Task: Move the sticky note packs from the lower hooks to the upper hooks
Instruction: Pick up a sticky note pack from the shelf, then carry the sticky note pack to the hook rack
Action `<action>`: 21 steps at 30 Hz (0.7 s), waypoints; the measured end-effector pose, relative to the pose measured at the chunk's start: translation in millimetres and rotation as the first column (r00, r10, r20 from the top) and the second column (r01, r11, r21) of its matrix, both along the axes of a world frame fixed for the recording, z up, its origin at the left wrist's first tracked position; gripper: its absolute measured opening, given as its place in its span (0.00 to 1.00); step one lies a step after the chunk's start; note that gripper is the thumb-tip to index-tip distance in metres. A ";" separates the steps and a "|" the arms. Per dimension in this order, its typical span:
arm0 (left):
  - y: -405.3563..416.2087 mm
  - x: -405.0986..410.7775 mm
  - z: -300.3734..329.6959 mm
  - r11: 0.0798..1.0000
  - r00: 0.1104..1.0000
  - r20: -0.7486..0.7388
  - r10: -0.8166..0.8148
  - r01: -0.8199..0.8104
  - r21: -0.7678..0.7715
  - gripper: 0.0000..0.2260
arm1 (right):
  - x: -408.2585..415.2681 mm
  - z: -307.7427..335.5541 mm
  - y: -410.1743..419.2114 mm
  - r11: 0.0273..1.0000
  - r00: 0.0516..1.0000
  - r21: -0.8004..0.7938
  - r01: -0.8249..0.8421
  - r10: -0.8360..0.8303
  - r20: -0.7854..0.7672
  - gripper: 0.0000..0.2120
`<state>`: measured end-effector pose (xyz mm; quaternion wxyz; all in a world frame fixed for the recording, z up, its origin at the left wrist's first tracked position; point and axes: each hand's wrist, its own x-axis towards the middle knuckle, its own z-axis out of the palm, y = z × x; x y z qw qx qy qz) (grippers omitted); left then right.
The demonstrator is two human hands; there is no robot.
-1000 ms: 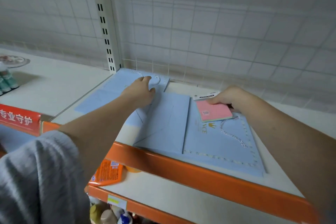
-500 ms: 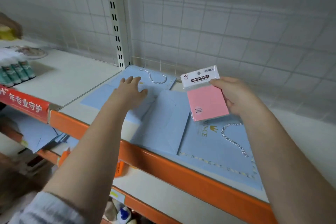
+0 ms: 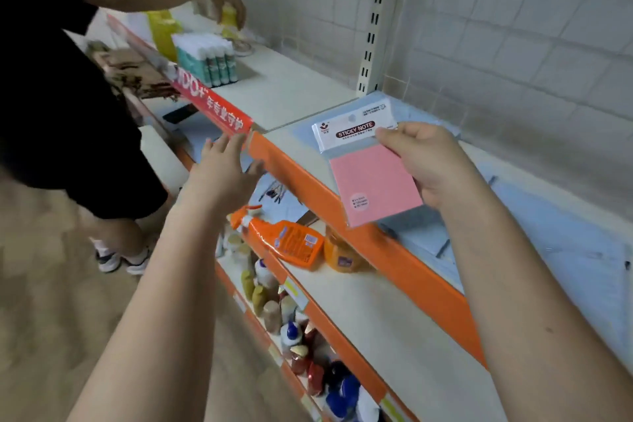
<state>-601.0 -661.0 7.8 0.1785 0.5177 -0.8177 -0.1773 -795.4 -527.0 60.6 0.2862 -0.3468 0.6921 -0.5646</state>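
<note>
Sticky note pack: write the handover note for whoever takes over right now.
Right hand: fingers pinch the pink sticky note pack by its edge, lifted clear above the orange shelf rail.
Left hand: open, holding nothing, fingers spread near the rail's end.
Done: one pack is in hand.
Left: hang it on an upper hook; no hooks are in view now. Other packs are not visible.
Note: another person works at the shelf to the left.

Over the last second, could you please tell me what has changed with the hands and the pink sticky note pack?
The right hand has lifted the pink sticky note pack off the pale blue paper sheets, still pinching it. The left hand left those sheets and now reaches, fingers spread, by the orange shelf edge. The sheets stayed put.
</note>
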 end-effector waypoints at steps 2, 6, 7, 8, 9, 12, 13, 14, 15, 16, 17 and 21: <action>0.3 41.1 -6.2 0.996 0.996 0.019 0.085 -0.086 0.026 0.27 | 34.6 -10.3 -20.7 0.996 0.996 0.008 -0.086 0.086 -0.016 0.13; 1.9 131.7 -23.0 0.960 0.963 0.025 0.268 -0.269 0.082 0.27 | 114.6 -37.2 -63.5 0.961 0.963 0.059 -0.270 0.271 -0.004 0.11; 2.6 156.0 -29.3 0.944 0.948 0.026 0.316 -0.317 0.094 0.26 | 135.2 -45.1 -73.1 0.944 0.946 0.072 -0.322 0.324 -0.006 0.11; 4.8 181.7 -35.3 0.925 0.930 0.034 0.365 -0.367 0.101 0.26 | 156.9 -53.6 -82.8 0.923 0.926 0.087 -0.376 0.378 -0.013 0.11; 7.4 207.7 -41.4 0.903 0.910 0.046 0.413 -0.415 0.107 0.26 | 178.9 -60.9 -91.3 0.899 0.903 0.098 -0.426 0.429 -0.018 0.12; 23.8 285.2 -55.5 0.810 0.822 0.087 0.563 -0.569 0.140 0.27 | 238.9 -79.3 -113.7 0.814 0.823 0.137 -0.564 0.568 0.012 0.15; 31.7 310.2 -58.3 0.768 0.782 0.104 0.614 -0.623 0.148 0.27 | 258.2 -83.1 -119.7 0.782 0.793 0.152 -0.605 0.609 0.023 0.14; 40.3 334.8 -60.2 0.724 0.740 0.120 0.662 -0.672 0.153 0.27 | 277.2 -86.2 -125.4 0.747 0.761 0.163 -0.644 0.648 0.031 0.14; 49.5 357.3 -61.7 0.680 0.697 0.132 0.705 -0.716 0.154 0.27 | 295.4 -88.5 -130.3 0.717 0.731 0.165 -0.677 0.682 0.033 0.15; 59.6 377.8 -62.7 0.637 0.653 0.136 0.745 -0.757 0.149 0.27 | 312.9 -89.6 -133.9 0.685 0.698 0.165 -0.709 0.716 0.026 0.15; 70.5 396.7 -63.8 0.594 0.610 0.136 0.780 -0.792 0.144 0.28 | 330.2 -89.8 -136.8 0.655 0.665 0.158 -0.739 0.746 0.019 0.15; 117.0 447.8 -65.9 0.427 0.445 0.135 0.885 -0.893 0.142 0.28 | 394.1 -83.8 -141.1 0.499 0.500 0.152 -0.853 0.865 -0.034 0.15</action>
